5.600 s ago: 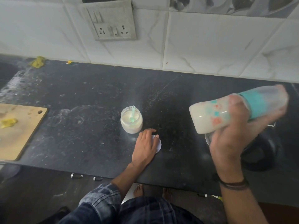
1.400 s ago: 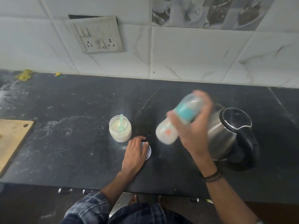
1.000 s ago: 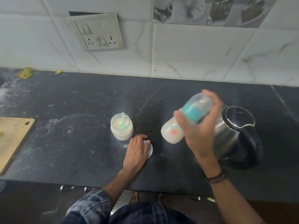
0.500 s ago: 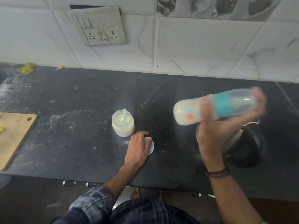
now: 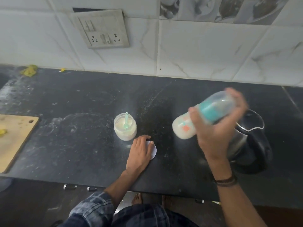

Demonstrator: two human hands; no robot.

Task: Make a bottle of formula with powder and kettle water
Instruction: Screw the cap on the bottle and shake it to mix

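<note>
My right hand (image 5: pixel 218 128) grips a capped baby bottle (image 5: pixel 183 126) full of white milky liquid, held tilted in the air with its base down-left and its clear cap up-right; it is blurred by motion. Behind it stands a steel kettle with black handle (image 5: pixel 252 145), lid closed. An open jar of white powder (image 5: pixel 125 126) with a pale green scoop (image 5: pixel 126 119) in it stands mid-counter. My left hand (image 5: pixel 141 153) rests flat on the jar's white lid (image 5: pixel 153 150), just in front of the jar.
The black stone counter (image 5: pixel 73 136) is dusted with powder smears. A wooden cutting board (image 5: pixel 14 140) with yellow scraps lies at the left edge. A switch and socket plate (image 5: pixel 103 30) sits on the tiled wall. Yellow scraps (image 5: pixel 29 70) lie at the back left.
The bottle swings back and forth in my right hand, from level and to the right half a second ago to tilted down-left now. My left hand stays on the lid.
</note>
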